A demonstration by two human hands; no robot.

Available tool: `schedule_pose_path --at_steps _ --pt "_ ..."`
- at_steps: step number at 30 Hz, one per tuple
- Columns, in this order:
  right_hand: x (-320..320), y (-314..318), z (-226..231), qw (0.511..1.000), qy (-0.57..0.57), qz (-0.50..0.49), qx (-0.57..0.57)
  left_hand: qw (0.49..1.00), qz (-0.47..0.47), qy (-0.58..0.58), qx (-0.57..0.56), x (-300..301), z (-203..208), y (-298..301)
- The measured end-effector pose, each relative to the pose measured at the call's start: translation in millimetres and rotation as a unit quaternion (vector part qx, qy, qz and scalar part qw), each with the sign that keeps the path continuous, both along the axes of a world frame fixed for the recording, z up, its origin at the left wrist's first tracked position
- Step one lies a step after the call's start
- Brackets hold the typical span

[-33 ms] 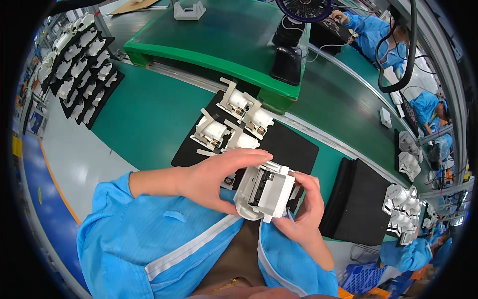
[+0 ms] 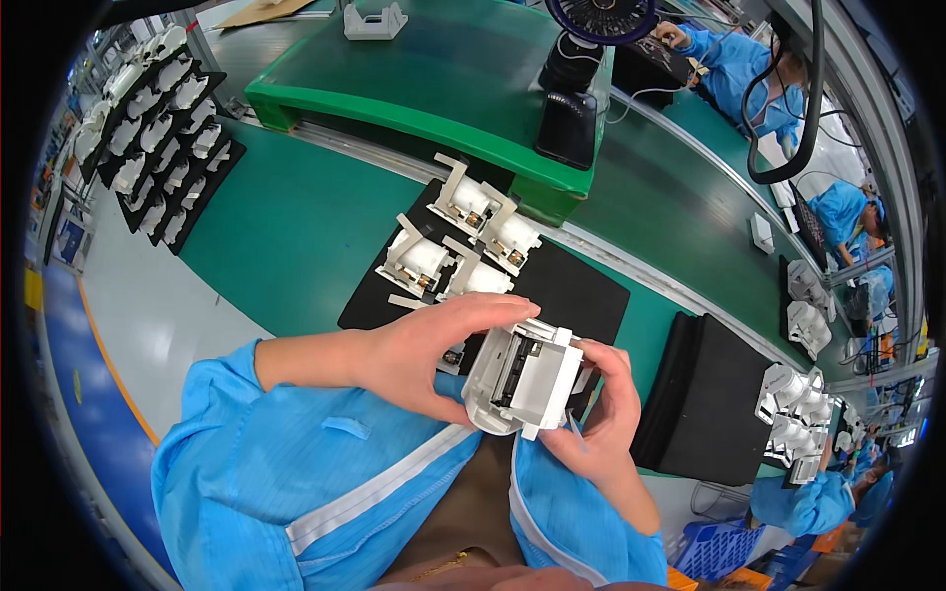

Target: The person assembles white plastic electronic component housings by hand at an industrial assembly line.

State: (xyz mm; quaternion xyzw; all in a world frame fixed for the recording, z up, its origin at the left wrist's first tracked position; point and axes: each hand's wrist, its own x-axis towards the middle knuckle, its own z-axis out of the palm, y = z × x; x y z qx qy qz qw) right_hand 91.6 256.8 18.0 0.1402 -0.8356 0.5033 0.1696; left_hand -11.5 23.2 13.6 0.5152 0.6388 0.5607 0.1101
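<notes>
"Several dark sheets at the far left carry rows of white plastic shells. What comes after them?"

"Bare green desk, then the raised green platform with its brighter edge, and just below that a group of white roller-holder assemblies on a black mat."

"And the hands?"

"The left hand comes next, partly in front of those assemblies. Its thumb and fingers are spread around the near-left side of a white plastic housing."

"Where exactly is that housing?"

"Between both hands, held up in front of the open blue jacket. It is tilted, its open side showing a black bar beside a white compartment."

"Does the right hand grip it too?"

"Yes, it grasps the opposite side, fingers curled and thumb near the lower edge."

"Farther right?"

"A stack of black sheets, with a blue plastic basket below. Past the stack stand more white housings, and a co-worker's blue sleeve is beneath them."
</notes>
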Motion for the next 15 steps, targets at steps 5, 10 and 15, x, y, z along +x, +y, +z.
schedule_pose_path --at_steps 5,10,15 --pt "1 0 1 1.000 -0.004 0.021 -0.012 0.991 -0.013 -0.111 -0.077 3 13 -2" --pt "-1 -2 -2 0.999 -0.034 -0.004 -0.017 0.999 -0.013 0.012 -0.046 -1 5 -2" --pt "-4 -6 -1 1.000 0.005 -0.002 0.002 0.996 -0.016 0.036 -0.075 -2 4 -1"
